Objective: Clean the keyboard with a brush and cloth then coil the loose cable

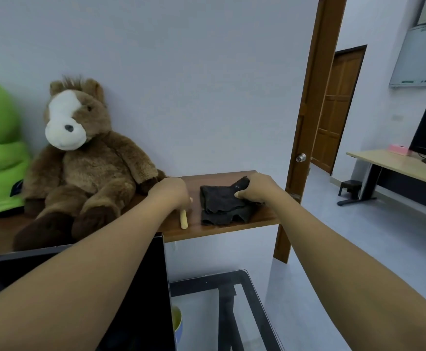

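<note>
Wooden shelf (pixel 222 230) carries both tools. My left hand (pixel 170 192) closes over the brush (pixel 183 219), handle pointing to 6 o'clock; my right hand (pixel 257 190) pinches the dark cloth (pixel 219 201) at 3 o'clock from the brush.

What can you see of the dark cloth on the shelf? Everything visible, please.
The dark cloth is a charcoal, soft-looking fabric, crumpled and loosely folded in layers with ragged edges toward the front. It lies on the wooden shelf near its right end, right of a pale wooden handle. The right hand pinches its upper right corner, lifting a small peak of fabric. The left hand does not touch it.
</note>
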`<state>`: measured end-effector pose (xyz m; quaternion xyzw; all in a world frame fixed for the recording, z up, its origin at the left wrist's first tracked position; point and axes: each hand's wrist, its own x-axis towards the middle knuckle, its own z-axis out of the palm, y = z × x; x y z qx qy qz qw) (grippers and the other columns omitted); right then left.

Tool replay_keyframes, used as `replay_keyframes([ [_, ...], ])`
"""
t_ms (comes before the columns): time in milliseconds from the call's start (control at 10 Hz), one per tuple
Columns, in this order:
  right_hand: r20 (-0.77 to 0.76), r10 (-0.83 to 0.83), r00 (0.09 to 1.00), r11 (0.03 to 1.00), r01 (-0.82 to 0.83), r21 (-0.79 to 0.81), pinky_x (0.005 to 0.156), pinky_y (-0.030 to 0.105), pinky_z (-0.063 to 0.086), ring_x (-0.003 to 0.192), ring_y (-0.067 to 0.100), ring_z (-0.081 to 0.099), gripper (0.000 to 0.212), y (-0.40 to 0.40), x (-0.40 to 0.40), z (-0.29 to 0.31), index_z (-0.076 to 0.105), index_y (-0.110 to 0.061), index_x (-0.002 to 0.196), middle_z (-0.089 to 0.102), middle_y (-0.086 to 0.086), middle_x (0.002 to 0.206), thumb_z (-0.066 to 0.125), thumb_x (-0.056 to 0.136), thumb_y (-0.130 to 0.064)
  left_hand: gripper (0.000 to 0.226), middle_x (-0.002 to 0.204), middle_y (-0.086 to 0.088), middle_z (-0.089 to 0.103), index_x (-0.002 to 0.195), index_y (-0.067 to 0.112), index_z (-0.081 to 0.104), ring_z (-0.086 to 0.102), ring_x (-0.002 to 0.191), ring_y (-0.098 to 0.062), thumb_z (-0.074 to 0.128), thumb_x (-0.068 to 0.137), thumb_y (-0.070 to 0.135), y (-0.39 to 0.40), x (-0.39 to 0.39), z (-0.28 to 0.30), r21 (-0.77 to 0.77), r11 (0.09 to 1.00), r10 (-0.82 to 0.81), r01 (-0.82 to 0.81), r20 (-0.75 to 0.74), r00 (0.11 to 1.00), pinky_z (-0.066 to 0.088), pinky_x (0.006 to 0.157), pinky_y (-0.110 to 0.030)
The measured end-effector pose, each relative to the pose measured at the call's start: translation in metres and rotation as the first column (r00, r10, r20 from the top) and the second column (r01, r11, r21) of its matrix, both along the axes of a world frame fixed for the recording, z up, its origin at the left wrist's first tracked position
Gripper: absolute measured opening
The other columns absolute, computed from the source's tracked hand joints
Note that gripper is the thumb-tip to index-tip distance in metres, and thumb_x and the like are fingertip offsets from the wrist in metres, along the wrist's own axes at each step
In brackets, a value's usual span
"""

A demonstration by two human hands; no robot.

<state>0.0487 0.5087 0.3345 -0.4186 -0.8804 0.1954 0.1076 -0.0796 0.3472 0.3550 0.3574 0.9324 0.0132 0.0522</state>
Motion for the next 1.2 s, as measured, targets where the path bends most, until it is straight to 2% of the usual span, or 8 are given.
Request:
replay_keyframes([
  [100,-0.088,0.053,0.995,0.998,-0.055,-0.028,0.072,0.027,0.047,0.098,0.024,0.059,0.039,0.002,0.000,0.001,0.059,-0.014,0.119,0.062,0.007,0.114,0.066,0.087,-0.036,0.046,0.121,-0.011,0.051,0.120,0.009,0.052,0.050,0.110,-0.029,0.047,0.092,0.045,0.012,0.010,-0.002,0.152,0.979,-0.090,0.132,-0.255,0.963,0.046,0.084,-0.039],
  [200,-0.152,0.061,0.987,0.996,-0.069,-0.051,0.075,0.031,0.052,0.093,0.022,0.060,0.036,0.003,-0.003,0.003,0.061,-0.015,0.113,0.064,0.006,0.110,0.061,0.088,-0.041,0.048,0.139,-0.008,0.045,0.130,0.016,0.046,0.044,0.124,-0.028,0.039,0.095,0.047,0.026,0.029,0.000,0.064,0.914,-0.390,0.401,-0.135,0.911,0.038,0.101,-0.043],
  [400,-0.128,0.101,0.987,0.993,-0.108,-0.045,0.068,0.028,0.050,0.094,0.023,0.060,0.031,0.005,0.005,0.006,0.057,-0.012,0.117,0.062,0.007,0.112,0.059,0.093,-0.030,0.056,0.158,-0.004,0.014,0.149,0.018,0.016,0.017,0.144,-0.027,0.018,0.100,0.046,0.025,0.044,-0.007,-0.287,0.893,-0.370,0.347,-0.031,0.928,0.008,0.114,-0.052],
  [500,-0.103,0.063,0.993,0.998,-0.063,0.010,0.075,0.032,0.056,0.089,0.023,0.061,0.027,0.003,0.006,-0.002,0.059,-0.011,0.110,0.063,0.008,0.105,0.063,0.090,-0.029,0.060,0.159,-0.001,0.013,0.149,0.019,0.014,0.017,0.144,-0.028,0.017,0.099,0.051,0.023,0.040,-0.004,-0.321,0.901,-0.309,0.292,-0.003,0.951,0.007,0.115,-0.052],
  [700,-0.009,0.166,0.986,0.902,-0.148,0.405,0.090,0.037,0.047,0.106,0.023,0.054,0.035,-0.009,0.001,-0.022,0.056,-0.014,0.118,0.057,0.005,0.122,0.045,0.096,-0.038,0.068,0.160,-0.004,0.003,0.150,0.012,0.008,0.003,0.146,-0.023,0.012,0.097,0.054,0.031,0.030,-0.014,-0.236,0.932,-0.298,0.275,-0.066,0.952,0.001,0.116,-0.054],
  [800,0.089,0.246,0.965,0.949,-0.259,0.182,0.103,0.051,0.036,0.128,0.028,0.041,0.041,-0.016,-0.005,-0.028,0.050,-0.011,0.123,0.048,0.009,0.136,0.033,0.099,-0.039,0.071,0.160,-0.004,-0.005,0.150,0.011,-0.001,-0.006,0.146,-0.019,0.008,0.096,0.055,0.031,0.028,-0.022,-0.252,0.933,-0.285,0.258,-0.076,0.956,-0.004,0.115,-0.053],
  [1000,0.363,0.258,0.896,0.895,-0.363,0.258,0.106,0.065,0.020,0.137,0.031,0.022,0.028,-0.021,-0.002,-0.034,0.048,-0.016,0.117,0.030,0.014,0.144,0.026,0.102,-0.025,0.074,0.159,-0.002,-0.007,0.150,0.012,-0.005,-0.003,0.146,-0.017,0.006,0.094,0.060,0.034,0.026,-0.024,-0.286,0.926,-0.273,0.246,-0.057,0.960,0.000,0.115,-0.052],
  [1200,0.172,0.211,0.962,0.959,-0.238,0.155,0.110,0.055,0.026,0.133,0.028,0.036,0.042,-0.021,-0.004,-0.023,0.044,-0.012,0.132,0.042,0.010,0.144,0.025,0.101,-0.034,0.078,0.160,-0.003,0.003,0.151,0.011,0.003,0.000,0.146,-0.019,0.006,0.092,0.062,0.032,0.022,-0.018,-0.166,0.945,-0.288,0.281,-0.020,0.957,-0.004,0.116,-0.052],
])
